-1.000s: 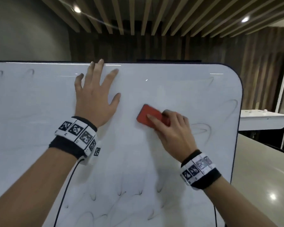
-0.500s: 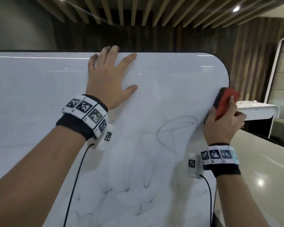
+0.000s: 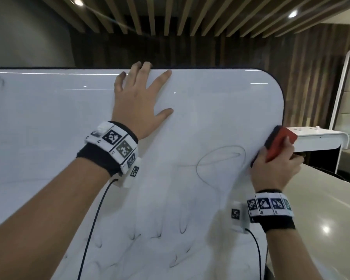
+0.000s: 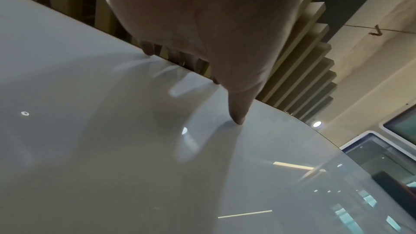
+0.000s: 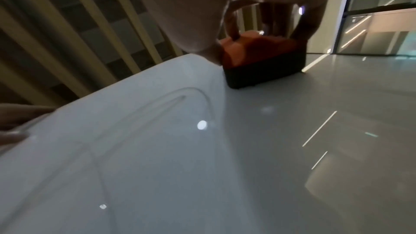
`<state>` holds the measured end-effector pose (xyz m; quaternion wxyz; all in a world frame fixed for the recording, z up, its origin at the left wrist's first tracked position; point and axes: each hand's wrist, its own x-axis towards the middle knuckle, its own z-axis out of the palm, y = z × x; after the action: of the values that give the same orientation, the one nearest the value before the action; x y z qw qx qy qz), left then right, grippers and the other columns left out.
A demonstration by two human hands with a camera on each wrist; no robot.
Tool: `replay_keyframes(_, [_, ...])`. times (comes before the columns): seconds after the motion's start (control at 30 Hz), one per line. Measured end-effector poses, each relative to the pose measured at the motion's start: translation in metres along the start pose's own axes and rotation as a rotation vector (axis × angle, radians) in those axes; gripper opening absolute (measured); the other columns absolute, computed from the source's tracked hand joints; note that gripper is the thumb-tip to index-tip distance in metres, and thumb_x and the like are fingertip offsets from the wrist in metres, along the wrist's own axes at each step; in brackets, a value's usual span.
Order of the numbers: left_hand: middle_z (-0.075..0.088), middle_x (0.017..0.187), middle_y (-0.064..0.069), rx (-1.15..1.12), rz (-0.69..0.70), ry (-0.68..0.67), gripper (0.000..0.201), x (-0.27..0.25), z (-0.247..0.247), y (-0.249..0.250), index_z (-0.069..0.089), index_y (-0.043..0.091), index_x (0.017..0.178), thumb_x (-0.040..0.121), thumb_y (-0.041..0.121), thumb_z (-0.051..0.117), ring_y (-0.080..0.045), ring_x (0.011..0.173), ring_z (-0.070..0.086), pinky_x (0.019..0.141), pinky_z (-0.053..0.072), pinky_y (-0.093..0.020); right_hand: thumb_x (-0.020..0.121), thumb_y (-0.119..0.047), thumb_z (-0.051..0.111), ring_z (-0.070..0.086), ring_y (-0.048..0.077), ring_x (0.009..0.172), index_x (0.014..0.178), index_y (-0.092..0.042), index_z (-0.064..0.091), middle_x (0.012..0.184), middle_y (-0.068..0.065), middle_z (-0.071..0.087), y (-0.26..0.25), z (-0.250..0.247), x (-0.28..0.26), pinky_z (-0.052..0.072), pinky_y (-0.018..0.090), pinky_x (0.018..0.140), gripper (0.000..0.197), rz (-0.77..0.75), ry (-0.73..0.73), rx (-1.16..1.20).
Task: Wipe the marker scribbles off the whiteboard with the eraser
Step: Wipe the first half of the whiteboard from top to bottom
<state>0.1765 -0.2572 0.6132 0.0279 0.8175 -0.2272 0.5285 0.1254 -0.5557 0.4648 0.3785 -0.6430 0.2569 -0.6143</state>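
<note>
Eraser (image 3: 279, 143): light, stiff red back, soft felt; right hand (image 3: 275, 170) pinches its sides, whiteboard's (image 3: 220, 102) 3 o'clock edge.
Left hand (image 3: 138, 106): fingers spread, braced flat near 12 o'clock.

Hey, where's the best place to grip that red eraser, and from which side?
Grip the eraser by its red back, from the side facing away from the whiteboard, as the right hand does now. Its dark pad faces the board, so pinching the long edges probably keeps it flat.
</note>
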Motion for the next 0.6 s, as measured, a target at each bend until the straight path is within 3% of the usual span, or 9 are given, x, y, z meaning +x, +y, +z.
replay_keyframes(0.07, [0.028,0.162,-0.015,0.012,-0.003,-0.007,0.080,0.001,0.001,0.002,0.029,0.033,0.158,0.090,0.065,0.057,-0.036,0.153,0.022,0.122,0.019,-0.058,0.090,-0.028,0.062,0.046,0.047,0.115,0.149,-0.012,0.046,0.126,0.031,0.045,-0.029,0.009,0.003,0.036,0.048,0.102,0.062,-0.087,-0.014,0.015])
replay_keyframes(0.17, [0.029,0.162,-0.015,-0.003,-0.008,-0.001,0.080,0.002,0.002,0.002,0.030,0.033,0.158,0.090,0.066,0.057,-0.036,0.153,0.022,0.122,0.019,-0.058,0.093,-0.030,0.062,0.047,0.038,0.104,0.148,-0.018,0.048,0.121,0.024,0.048,-0.080,0.028,-0.011,0.040,0.046,0.093,0.058,-0.544,-0.122,-0.064])
replay_keyframes(0.23, [0.030,0.161,-0.015,-0.010,-0.003,0.009,0.080,0.000,0.002,-0.001,0.031,0.033,0.157,0.090,0.067,0.057,-0.036,0.152,0.023,0.121,0.019,-0.058,0.095,-0.030,0.059,0.049,0.038,0.099,0.147,-0.020,0.049,0.118,0.021,0.051,-0.083,0.032,-0.018,0.044,0.047,0.088,0.054,-0.774,-0.166,-0.127])
replay_keyframes(0.27, [0.030,0.161,-0.015,-0.013,0.003,0.011,0.080,0.000,0.002,-0.002,0.031,0.033,0.157,0.089,0.067,0.057,-0.036,0.152,0.024,0.121,0.019,-0.058,0.096,-0.030,0.059,0.050,0.038,0.098,0.147,-0.021,0.049,0.117,0.021,0.051,-0.070,0.029,-0.017,0.045,0.048,0.088,0.054,-0.760,-0.143,-0.141])
replay_keyframes(0.3, [0.030,0.161,-0.015,-0.015,0.008,0.010,0.080,-0.001,0.001,-0.002,0.031,0.033,0.157,0.089,0.067,0.057,-0.036,0.152,0.024,0.121,0.019,-0.058,0.095,-0.031,0.060,0.051,0.039,0.099,0.148,-0.020,0.049,0.117,0.023,0.051,-0.048,0.024,-0.015,0.045,0.049,0.090,0.055,-0.649,-0.090,-0.137])
replay_keyframes(0.4, [0.027,0.163,-0.014,-0.007,0.002,-0.015,0.082,-0.001,-0.002,0.000,0.028,0.033,0.159,0.089,0.065,0.059,-0.035,0.153,0.021,0.122,0.017,-0.057,0.086,-0.038,0.058,0.049,0.048,0.110,0.149,-0.017,0.047,0.121,0.031,0.048,0.019,0.000,-0.021,0.038,0.049,0.102,0.068,-0.076,0.045,-0.025])
replay_keyframes(0.47, [0.023,0.165,-0.014,0.006,-0.014,-0.039,0.083,0.001,-0.003,0.005,0.026,0.033,0.160,0.090,0.063,0.060,-0.036,0.155,0.018,0.123,0.016,-0.057,0.083,-0.039,0.053,0.045,0.049,0.117,0.150,-0.016,0.045,0.126,0.031,0.044,0.028,0.002,-0.035,0.035,0.049,0.105,0.071,0.131,0.044,-0.001])
replay_keyframes(0.53, [0.021,0.165,-0.015,-0.002,-0.026,-0.057,0.084,0.003,-0.001,0.011,0.025,0.032,0.160,0.090,0.062,0.061,-0.037,0.155,0.016,0.124,0.015,-0.058,0.087,-0.035,0.057,0.045,0.046,0.112,0.148,-0.016,0.048,0.123,0.029,0.045,0.002,0.018,-0.048,0.040,0.052,0.103,0.064,0.059,0.053,0.011])
replay_keyframes(0.6, [0.022,0.165,-0.015,-0.007,-0.026,-0.051,0.084,0.004,0.000,0.010,0.026,0.032,0.160,0.089,0.062,0.062,-0.037,0.155,0.017,0.123,0.017,-0.057,0.091,-0.029,0.064,0.046,0.040,0.104,0.146,-0.017,0.051,0.119,0.025,0.047,-0.035,0.033,-0.066,0.042,0.048,0.096,0.057,-0.252,0.009,0.022])
